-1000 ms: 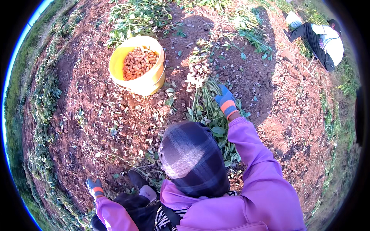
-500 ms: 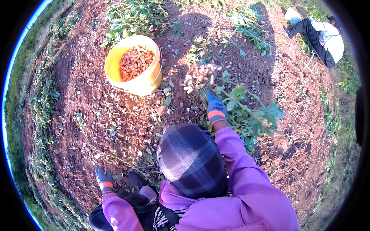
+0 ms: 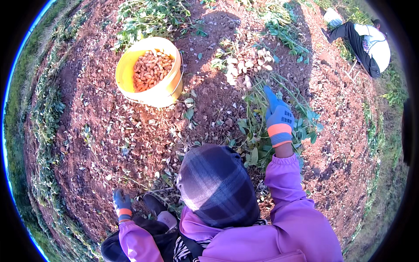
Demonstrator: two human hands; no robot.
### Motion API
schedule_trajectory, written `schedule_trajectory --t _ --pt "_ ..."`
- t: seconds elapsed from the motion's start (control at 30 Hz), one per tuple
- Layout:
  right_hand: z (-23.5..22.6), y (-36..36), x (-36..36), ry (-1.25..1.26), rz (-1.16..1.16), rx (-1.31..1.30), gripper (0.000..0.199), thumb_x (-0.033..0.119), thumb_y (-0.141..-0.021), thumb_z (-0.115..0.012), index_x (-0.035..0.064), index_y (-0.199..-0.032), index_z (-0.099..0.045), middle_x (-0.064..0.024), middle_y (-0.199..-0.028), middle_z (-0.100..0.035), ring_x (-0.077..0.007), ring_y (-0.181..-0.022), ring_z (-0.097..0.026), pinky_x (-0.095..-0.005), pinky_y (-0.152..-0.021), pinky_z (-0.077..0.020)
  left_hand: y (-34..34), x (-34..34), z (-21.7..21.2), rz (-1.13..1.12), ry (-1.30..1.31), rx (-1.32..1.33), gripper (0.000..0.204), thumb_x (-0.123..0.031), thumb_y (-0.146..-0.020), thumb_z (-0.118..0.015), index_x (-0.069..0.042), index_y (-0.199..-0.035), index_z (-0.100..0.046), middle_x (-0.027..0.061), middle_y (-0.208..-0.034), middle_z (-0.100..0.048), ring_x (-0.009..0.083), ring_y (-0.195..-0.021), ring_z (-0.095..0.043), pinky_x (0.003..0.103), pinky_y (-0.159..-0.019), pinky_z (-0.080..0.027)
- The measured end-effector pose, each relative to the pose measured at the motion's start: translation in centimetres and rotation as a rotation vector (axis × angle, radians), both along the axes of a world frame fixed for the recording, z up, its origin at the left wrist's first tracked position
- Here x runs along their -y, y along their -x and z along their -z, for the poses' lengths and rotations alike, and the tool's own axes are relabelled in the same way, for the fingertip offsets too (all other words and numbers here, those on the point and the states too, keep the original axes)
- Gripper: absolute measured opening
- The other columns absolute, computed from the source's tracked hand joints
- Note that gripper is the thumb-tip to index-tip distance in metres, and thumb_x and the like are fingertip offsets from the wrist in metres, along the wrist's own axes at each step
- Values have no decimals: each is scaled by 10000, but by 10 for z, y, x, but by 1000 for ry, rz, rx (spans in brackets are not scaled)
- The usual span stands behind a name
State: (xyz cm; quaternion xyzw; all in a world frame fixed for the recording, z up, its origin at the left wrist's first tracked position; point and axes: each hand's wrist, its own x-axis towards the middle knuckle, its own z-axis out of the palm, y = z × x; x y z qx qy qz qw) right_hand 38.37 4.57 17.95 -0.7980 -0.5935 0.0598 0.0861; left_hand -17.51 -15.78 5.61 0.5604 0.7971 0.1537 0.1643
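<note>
We look down on red-brown soil point(image 3: 100, 126), where a plant point(image 3: 255, 105) lies across the ground right of centre, its pale pods point(image 3: 242, 67) bunched at the far end and its leaves toward us. Our gloved right hand point(image 3: 279, 111) is at its stems, back upward; one finger points ahead, but we cannot tell whether the fingers are clamped on the stems or merely resting there. Our gloved left hand point(image 3: 122, 201) hovers low, near a dark shoe point(image 3: 152, 204), its fingers a little apart and nothing visible in them. To the left of the pods, well apart from them, stands a yellow bucket point(image 3: 168, 95), partly filled with nuts point(image 3: 150, 70). We judge the step in hand to be positioning the plant by its stems; the next move seems to call for a sure grip just below the pods. A plaid cap point(image 3: 218, 187) hides the nearest ground and perhaps some leaves. At upper right, a person point(image 3: 375, 48) is too small and warped to read clearly, and a dark shape point(image 3: 406, 131) is cut off by the rim.
</note>
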Motion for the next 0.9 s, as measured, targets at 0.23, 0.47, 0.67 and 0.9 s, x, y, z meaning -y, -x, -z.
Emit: schedule_trajectory --t 0.23,0.47,0.67,0.9 --pt "217 -1 -23 98 -219 121 414 172 -846 -418 226 -1257 -418 -153 -1103 -553 -349 -953 -547 -427 -766 -454 -17 -18 12 202 -132 -100 257 -38 -674 -553 -12 -928 -530 151 -990 -523 287 -889 -526 331 -771 -438" --pt "36 -12 -21 173 -129 93 573 44 -773 -460 268 -1291 -365 -171 -978 -586 -340 -797 -590 -429 -676 -473 -29 -13 9 206 -92 -53 226 -45 -693 -539 -7 -916 -527 170 -1018 -524 324 -914 -527 351 -792 -435" --pt "42 31 13 143 35 -12 577 53 -778 -474 280 -1296 -357 -188 -1027 -568 -338 -817 -585 -434 -680 -464 -19 -1 22 188 -56 -14 217 -49 -708 -555 -18 -921 -528 157 -987 -527 293 -840 -538 337 -732 -451" --pt "108 2 -38 389 -109 -10 484 71 -804 -392 241 -1256 -423 -171 -1004 -592 -346 -875 -580 -430 -730 -463 -45 -20 6 211 -16 75 203 -76 -716 -561 -21 -910 -538 154 -989 -541 284 -848 -549 338 -743 -453"
